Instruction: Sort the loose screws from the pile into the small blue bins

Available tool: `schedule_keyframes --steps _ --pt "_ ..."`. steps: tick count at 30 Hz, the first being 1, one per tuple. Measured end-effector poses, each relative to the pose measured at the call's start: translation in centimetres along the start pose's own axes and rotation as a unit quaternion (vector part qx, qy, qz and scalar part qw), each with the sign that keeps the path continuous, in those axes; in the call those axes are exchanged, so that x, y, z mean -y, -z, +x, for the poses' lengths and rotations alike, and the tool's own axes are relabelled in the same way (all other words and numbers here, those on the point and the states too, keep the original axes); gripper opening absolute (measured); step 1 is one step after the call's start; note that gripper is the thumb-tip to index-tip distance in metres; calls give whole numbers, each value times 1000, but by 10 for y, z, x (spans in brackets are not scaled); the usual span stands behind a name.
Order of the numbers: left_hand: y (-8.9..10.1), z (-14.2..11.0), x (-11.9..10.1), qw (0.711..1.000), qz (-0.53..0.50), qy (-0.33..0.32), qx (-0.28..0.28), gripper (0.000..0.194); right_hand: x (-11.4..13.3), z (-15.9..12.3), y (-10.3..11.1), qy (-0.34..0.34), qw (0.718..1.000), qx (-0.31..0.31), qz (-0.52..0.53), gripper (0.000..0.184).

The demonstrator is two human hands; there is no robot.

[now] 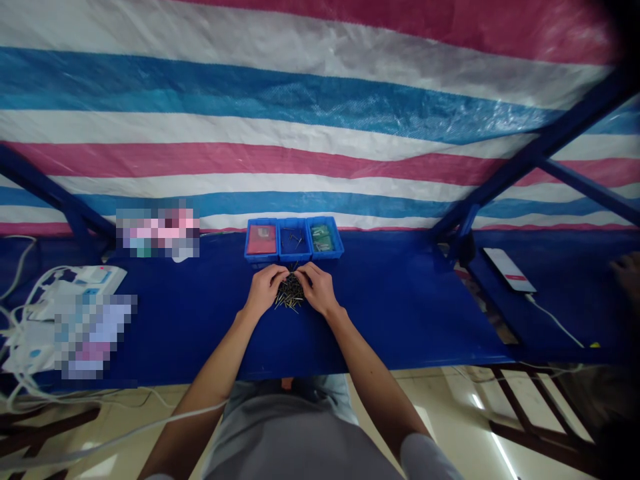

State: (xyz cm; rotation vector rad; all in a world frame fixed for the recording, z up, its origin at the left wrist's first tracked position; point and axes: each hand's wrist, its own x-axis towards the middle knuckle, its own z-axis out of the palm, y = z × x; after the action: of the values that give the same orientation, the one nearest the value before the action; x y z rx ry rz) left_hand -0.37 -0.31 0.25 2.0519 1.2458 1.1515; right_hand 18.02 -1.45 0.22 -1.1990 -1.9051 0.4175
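Our left hand (pixel 265 290) and right hand (pixel 317 288) rest on either side of a heap of metal pins (pixel 290 293) on the blue table (pixel 400 320). Our fingers (pixel 279 272) curl closed over its top; whether they grip any pin, we cannot tell. The heap sits just below a three-part blue tray (pixel 294 239), with a phone (pixel 509 270) off at three o'clock.

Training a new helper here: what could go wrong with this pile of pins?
The left hand and right hand press close around a loose pile of thin metal pins, so their points might prick fingers. Pins could also scatter across the blue table, or land in the wrong blue bin.
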Motion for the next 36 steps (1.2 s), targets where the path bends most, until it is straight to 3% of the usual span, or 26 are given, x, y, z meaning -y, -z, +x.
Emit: schedule_keyframes --steps 12,36 --pt "0 0 0 1000 -5 12 -9 25 0 1 1 -2 999 6 40 21" --pt "0 1 0 1000 6 0 -1 23 0 1 1 -15 1000 11 14 30"
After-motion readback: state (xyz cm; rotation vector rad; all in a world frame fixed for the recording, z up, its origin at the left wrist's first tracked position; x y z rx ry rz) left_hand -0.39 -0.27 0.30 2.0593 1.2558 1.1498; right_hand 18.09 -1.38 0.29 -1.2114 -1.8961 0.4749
